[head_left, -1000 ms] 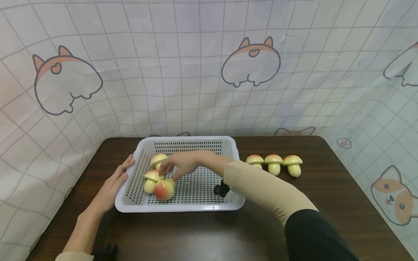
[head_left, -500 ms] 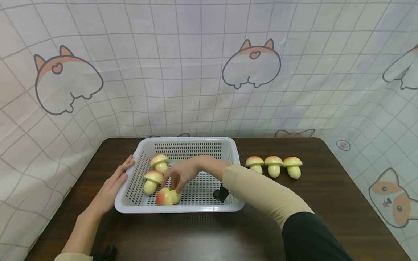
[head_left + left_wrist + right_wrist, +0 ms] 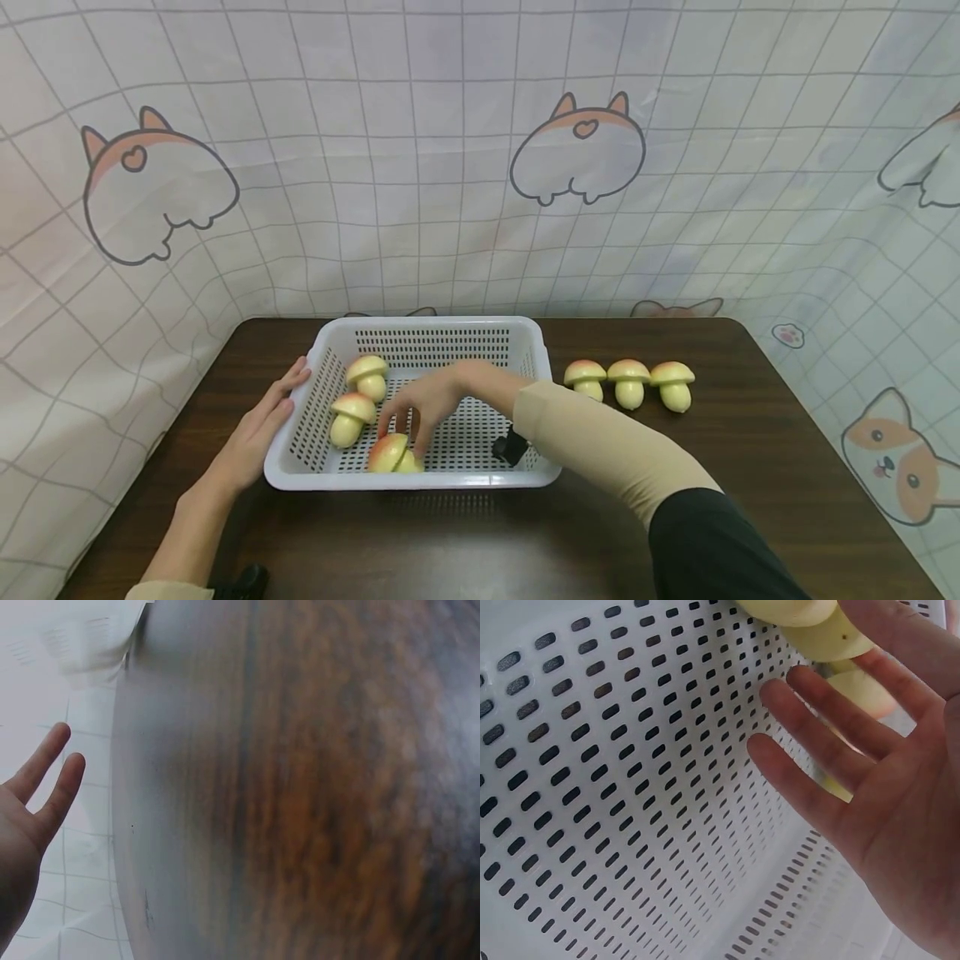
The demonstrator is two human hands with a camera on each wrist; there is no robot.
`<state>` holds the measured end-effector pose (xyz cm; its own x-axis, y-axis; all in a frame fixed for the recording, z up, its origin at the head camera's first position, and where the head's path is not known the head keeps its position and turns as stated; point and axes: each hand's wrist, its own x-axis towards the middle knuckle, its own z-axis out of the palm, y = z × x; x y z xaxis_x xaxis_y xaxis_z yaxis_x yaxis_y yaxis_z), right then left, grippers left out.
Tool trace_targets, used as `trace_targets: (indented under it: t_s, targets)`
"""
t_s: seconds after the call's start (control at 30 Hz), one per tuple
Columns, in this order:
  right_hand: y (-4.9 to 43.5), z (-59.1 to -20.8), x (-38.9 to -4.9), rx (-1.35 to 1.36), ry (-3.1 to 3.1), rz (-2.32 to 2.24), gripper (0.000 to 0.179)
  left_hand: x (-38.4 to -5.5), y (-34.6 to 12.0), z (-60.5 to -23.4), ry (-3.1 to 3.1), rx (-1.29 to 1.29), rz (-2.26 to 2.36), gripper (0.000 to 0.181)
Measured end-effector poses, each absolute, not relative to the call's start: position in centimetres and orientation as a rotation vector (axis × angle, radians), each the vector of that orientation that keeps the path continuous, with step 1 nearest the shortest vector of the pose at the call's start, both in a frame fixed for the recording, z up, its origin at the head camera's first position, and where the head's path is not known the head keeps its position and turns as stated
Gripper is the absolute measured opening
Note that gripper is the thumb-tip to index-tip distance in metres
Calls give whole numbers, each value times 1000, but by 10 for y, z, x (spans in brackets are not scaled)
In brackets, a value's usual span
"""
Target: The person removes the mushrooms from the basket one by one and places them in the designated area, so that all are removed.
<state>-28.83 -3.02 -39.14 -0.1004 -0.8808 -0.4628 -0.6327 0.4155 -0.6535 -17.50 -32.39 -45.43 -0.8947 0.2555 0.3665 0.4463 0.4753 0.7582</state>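
A white perforated plastic basket [image 3: 495,480] sits on the table. My left hand [image 3: 251,437] lies along its left side with fingers extended at the rim. Inside, my right hand [image 3: 431,402] reaches down and pinches a toy mushroom [image 3: 388,452] between thumb and index finger, near the front wall. That mushroom is tilted, its reddish cap to the left and pale stem to the right. In the right wrist view the other fingers [image 3: 802,780] are spread away from it. Two more mushrooms, one behind [image 3: 367,375] and one nearer [image 3: 351,418], lie at the basket's left.
Three similar mushrooms, left [image 3: 585,377], middle [image 3: 628,382] and right [image 3: 673,385], lie in a row on the dark wooden table [image 3: 750,467] right of the basket. A gridded cloth with corgi drawings [image 3: 577,150] hangs behind. The left wrist view mostly shows tabletop.
The right hand has moved toward the front of the basket, and the mushroom at its fingers has shifted right and forward and turned stem-right. The left hand stays at the basket's side.
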Motion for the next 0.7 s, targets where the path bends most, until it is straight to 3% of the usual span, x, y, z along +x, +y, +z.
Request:
trace_targets:
  t_s: [0.1, 0.33, 0.53, 0.7]
  targets:
    - [-30, -394, -289, -1313, 1826, -363, 56, -175, -324, -454, -2515, -609, -1391, 45]
    - [-30, -396, -287, -1344, 1743, -388, 70, -176, -324, -454, -2515, -619, -1389, 46]
    - [-29, -400, -287, -1373, 1745, -355, 51, -176, -323, -454, -2529, -600, -1402, 46]
    - [-24, -400, -286, -1266, 1760, -391, 46, -175, -323, -453, -2515, -623, -1396, 46]
